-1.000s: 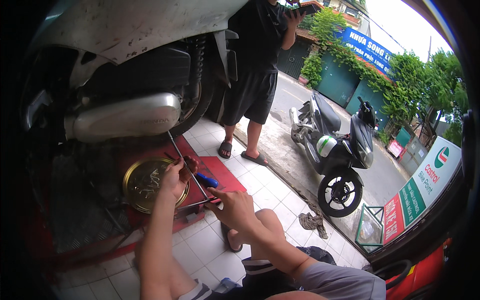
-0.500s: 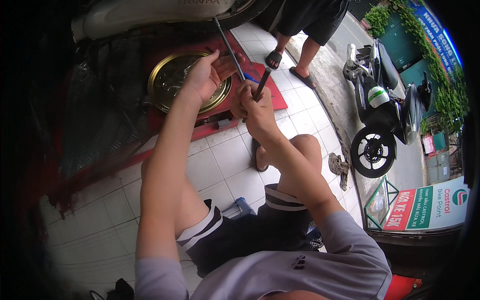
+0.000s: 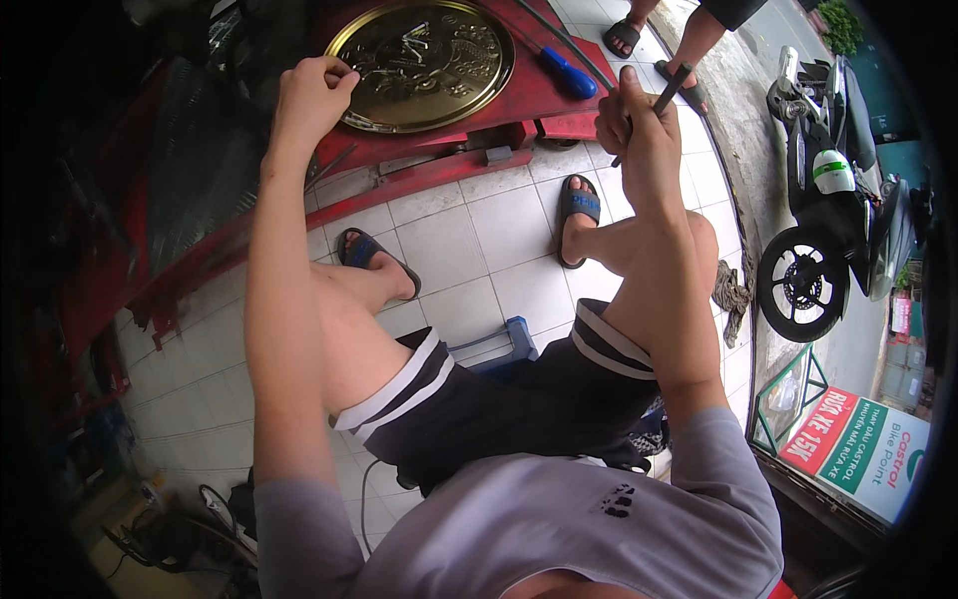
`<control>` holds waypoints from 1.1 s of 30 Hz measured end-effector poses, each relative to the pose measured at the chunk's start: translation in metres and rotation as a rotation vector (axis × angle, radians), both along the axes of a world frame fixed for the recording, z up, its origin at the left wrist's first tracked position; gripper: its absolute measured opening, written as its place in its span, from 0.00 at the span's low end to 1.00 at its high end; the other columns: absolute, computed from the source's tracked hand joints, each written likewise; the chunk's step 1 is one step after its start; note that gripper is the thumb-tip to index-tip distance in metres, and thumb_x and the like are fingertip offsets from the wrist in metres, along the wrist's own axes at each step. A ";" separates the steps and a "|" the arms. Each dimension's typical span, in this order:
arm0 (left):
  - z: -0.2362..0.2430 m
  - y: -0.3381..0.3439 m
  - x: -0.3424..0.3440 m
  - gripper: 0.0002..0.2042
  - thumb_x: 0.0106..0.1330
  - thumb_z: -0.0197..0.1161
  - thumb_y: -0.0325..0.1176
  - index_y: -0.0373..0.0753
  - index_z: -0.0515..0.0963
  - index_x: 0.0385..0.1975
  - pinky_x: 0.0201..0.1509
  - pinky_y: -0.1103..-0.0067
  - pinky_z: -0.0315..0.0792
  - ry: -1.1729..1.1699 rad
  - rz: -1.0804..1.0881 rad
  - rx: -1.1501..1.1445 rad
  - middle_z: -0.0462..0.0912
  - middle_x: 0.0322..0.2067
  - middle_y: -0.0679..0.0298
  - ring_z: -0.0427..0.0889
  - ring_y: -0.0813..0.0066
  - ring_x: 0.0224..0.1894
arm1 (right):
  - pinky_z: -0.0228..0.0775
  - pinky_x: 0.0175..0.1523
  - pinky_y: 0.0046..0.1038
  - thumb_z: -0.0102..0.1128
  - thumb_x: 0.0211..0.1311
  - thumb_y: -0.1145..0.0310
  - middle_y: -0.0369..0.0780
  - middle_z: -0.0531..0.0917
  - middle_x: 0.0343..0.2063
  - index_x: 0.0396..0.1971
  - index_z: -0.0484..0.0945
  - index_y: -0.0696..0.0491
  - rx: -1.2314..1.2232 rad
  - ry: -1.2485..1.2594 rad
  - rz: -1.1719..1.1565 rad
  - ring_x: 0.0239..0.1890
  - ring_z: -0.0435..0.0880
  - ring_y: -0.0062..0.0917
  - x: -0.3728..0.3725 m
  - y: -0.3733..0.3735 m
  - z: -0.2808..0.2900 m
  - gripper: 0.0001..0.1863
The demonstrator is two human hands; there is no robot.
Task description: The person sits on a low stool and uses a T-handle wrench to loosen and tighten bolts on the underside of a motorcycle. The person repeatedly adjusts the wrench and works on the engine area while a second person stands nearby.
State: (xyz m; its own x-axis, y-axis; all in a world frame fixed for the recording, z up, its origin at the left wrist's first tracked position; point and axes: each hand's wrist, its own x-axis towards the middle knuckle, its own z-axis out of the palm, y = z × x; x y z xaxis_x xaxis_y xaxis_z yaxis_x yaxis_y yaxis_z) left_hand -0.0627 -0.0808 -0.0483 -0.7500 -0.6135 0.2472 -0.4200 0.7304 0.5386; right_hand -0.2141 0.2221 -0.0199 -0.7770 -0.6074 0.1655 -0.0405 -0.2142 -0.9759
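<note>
My right hand [image 3: 644,135] is closed around a T-handle wrench [image 3: 676,84], its crossbar jutting out on both sides of the fist. The long dark shaft runs up and left, out of the picture. By the left rim of a round gold embossed tray [image 3: 424,121], my left hand [image 3: 311,103] has its fingers curled into a pinch; whatever they hold is hidden. Small metal parts [image 3: 407,46] lie in the tray. To the right of the tray, a blue-handled screwdriver [image 3: 571,76] rests on the red platform.
The red metal platform [image 3: 469,140] spans the far side above white floor tiles [image 3: 499,225]. A blue case-like object [image 3: 519,341] sits between my legs. Another person's sandaled foot [image 3: 624,38] shows at top right. Beyond lie a rag [image 3: 731,299] and a parked motorbike [image 3: 803,270].
The view has tipped down, and the motorcycle underside at the top is gone. My left hand has left the wrench shaft for the tray's left side. My right hand, still gripping the wrench, is farther right.
</note>
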 end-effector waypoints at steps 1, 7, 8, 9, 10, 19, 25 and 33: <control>-0.002 -0.001 0.006 0.10 0.59 0.64 0.34 0.33 0.82 0.35 0.37 0.77 0.76 -0.046 -0.031 -0.012 0.84 0.25 0.58 0.84 0.70 0.28 | 0.38 0.19 0.20 0.47 0.72 0.57 0.27 0.57 0.10 0.12 0.60 0.47 0.014 -0.029 0.002 0.13 0.51 0.11 -0.005 0.007 -0.003 0.25; -0.009 0.006 0.010 0.09 0.56 0.65 0.28 0.34 0.82 0.35 0.39 0.72 0.75 -0.028 -0.158 -0.011 0.83 0.28 0.54 0.82 0.61 0.31 | 0.37 0.19 0.20 0.49 0.71 0.56 0.25 0.58 0.11 0.12 0.63 0.47 0.044 -0.030 -0.075 0.14 0.51 0.09 -0.017 0.029 -0.006 0.24; -0.012 0.005 0.004 0.09 0.56 0.64 0.27 0.34 0.81 0.36 0.40 0.73 0.75 0.006 -0.179 -0.054 0.83 0.29 0.55 0.82 0.63 0.32 | 0.37 0.19 0.20 0.48 0.71 0.56 0.26 0.58 0.11 0.13 0.64 0.48 0.075 -0.007 -0.089 0.14 0.51 0.10 -0.018 0.030 -0.004 0.24; -0.014 0.004 -0.001 0.09 0.56 0.64 0.27 0.34 0.81 0.37 0.40 0.74 0.75 0.039 -0.199 -0.095 0.83 0.31 0.55 0.82 0.65 0.32 | 0.38 0.19 0.20 0.47 0.72 0.55 0.26 0.58 0.11 0.14 0.65 0.49 0.109 0.015 -0.101 0.14 0.51 0.10 -0.016 0.032 -0.002 0.24; -0.017 0.003 -0.008 0.10 0.56 0.64 0.26 0.34 0.81 0.38 0.41 0.75 0.75 0.072 -0.219 -0.137 0.83 0.32 0.56 0.82 0.67 0.32 | 0.38 0.19 0.20 0.46 0.72 0.54 0.26 0.58 0.11 0.14 0.66 0.50 0.142 0.037 -0.114 0.14 0.51 0.10 -0.016 0.032 0.000 0.25; -0.036 0.001 -0.054 0.08 0.53 0.66 0.26 0.37 0.82 0.33 0.48 0.66 0.71 -0.037 -0.192 -0.212 0.78 0.31 0.54 0.77 0.54 0.41 | 0.45 0.21 0.19 0.44 0.73 0.59 0.25 0.59 0.12 0.54 0.74 0.60 0.317 0.024 0.015 0.15 0.55 0.10 -0.003 0.036 0.012 0.22; -0.043 -0.001 -0.060 0.08 0.54 0.66 0.26 0.36 0.80 0.34 0.47 0.67 0.71 0.019 -0.238 -0.269 0.78 0.30 0.55 0.77 0.54 0.40 | 0.45 0.22 0.19 0.47 0.69 0.71 0.26 0.60 0.13 0.52 0.75 0.62 0.398 -0.058 0.093 0.17 0.56 0.11 -0.004 0.038 0.002 0.17; -0.038 0.006 -0.065 0.07 0.58 0.63 0.26 0.36 0.81 0.36 0.44 0.75 0.74 0.148 -0.335 0.147 0.84 0.33 0.57 0.83 0.61 0.36 | 0.42 0.20 0.18 0.41 0.67 0.71 0.25 0.59 0.11 0.54 0.74 0.62 0.365 0.020 0.184 0.13 0.53 0.10 0.000 0.042 0.010 0.20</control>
State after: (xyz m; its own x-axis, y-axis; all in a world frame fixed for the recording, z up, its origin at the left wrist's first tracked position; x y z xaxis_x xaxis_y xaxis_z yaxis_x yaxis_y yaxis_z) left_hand -0.1280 -0.0751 -0.0864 -0.8775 -0.3776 0.2958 -0.0812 0.7247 0.6843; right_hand -0.2138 0.2641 -0.0098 -0.6487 -0.7576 -0.0727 -0.0539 0.1409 -0.9886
